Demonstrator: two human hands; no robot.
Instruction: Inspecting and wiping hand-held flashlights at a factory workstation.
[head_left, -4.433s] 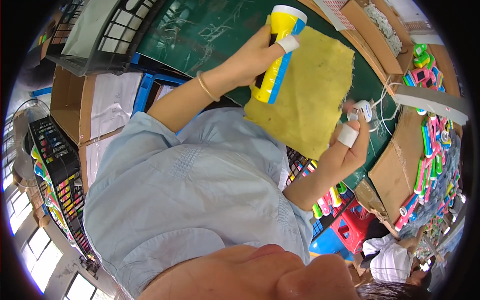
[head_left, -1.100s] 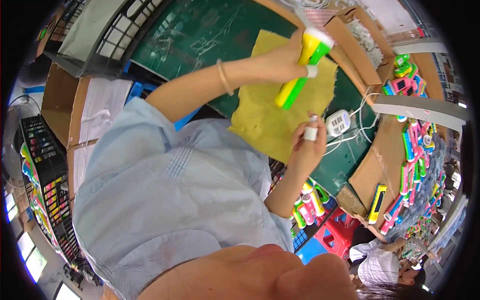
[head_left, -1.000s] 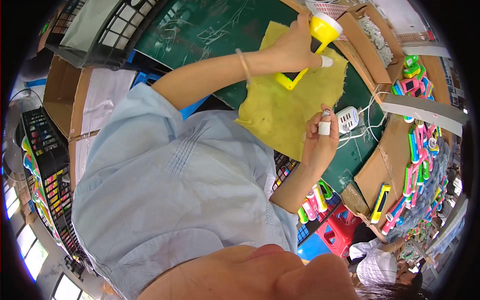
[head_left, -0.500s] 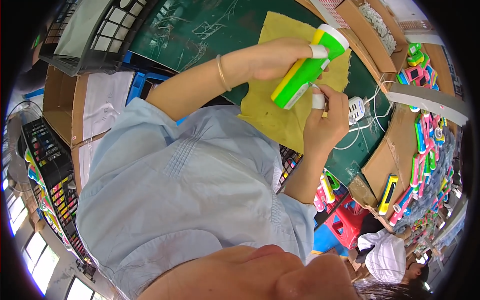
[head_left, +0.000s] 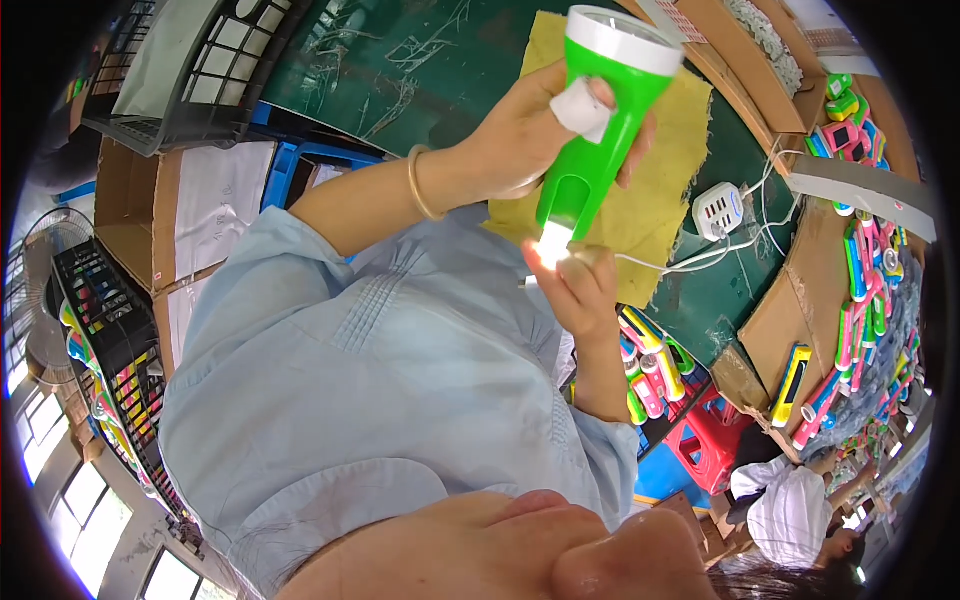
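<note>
A green flashlight with a wide white head stands tilted in front of me, head away. My left hand, with white tape on the thumb and a bangle at the wrist, grips its body. At the near end a small lamp glows brightly. Curled fingers of my right hand close round this lit end, and the glare hides their exact contact. A small white piece pokes out beside them; I cannot tell what it is. Beneath the flashlight lies a yellow cloth on the green table.
A white charging hub with white cables sits right of the cloth. Several colourful flashlights fill a crate by my right forearm. More flashlights lie at the far right, near a co-worker. A black crate stands left.
The flashlight has turned, showing its green side, and moved up with my left hand. My right hand has shifted left and down to its near end, where a light now shines.
</note>
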